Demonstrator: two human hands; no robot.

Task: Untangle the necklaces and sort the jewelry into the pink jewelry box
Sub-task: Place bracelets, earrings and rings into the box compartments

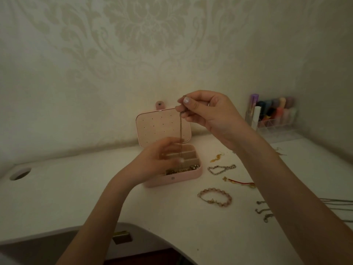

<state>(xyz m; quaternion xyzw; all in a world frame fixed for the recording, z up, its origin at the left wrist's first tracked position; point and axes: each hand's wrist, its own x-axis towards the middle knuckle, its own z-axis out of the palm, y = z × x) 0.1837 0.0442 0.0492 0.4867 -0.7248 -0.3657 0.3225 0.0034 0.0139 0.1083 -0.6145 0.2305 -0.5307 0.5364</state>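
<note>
The right hand (206, 113) pinches the top of a thin chain necklace (180, 134) and holds it hanging straight down over the open pink jewelry box (183, 178), while the left hand (158, 159), blurred, sits at the chain's lower end above the compartments; whether its fingers grip the chain cannot be told. To do the step well, the chain is best lowered slowly, so it coils into one compartment clear of the pieces already lying at the front. Bracelets (214, 197) wait on the table (76, 188) to the right.
</note>
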